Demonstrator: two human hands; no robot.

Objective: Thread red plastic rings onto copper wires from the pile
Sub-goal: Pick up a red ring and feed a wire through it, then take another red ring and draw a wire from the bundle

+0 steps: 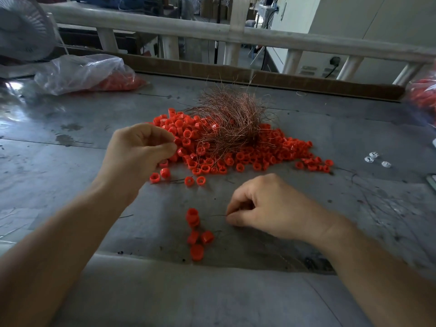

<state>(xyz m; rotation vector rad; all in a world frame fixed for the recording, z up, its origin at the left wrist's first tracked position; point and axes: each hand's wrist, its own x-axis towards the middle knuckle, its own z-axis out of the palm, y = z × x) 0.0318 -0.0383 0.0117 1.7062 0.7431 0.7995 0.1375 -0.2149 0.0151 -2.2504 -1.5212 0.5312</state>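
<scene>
Mostly undone: a few red rings [194,228] lie bunched, seemingly threaded, near the front edge of the table [70,161], while a large pile of rings [238,156] under tangled copper wires [233,119] waits behind. The right hand [271,208] pinches a thin wire [218,215] beside them; the left hand [139,149] curls at the pile, its hold unclear. Bare surface flanks both hands.

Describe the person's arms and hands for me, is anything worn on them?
Both are bare. The left hand and right hand have no gloves, and no finger rings or plasters show. The left forearm and right forearm are uncovered to the frame edge: no sleeves, watch or bracelet in view.
</scene>
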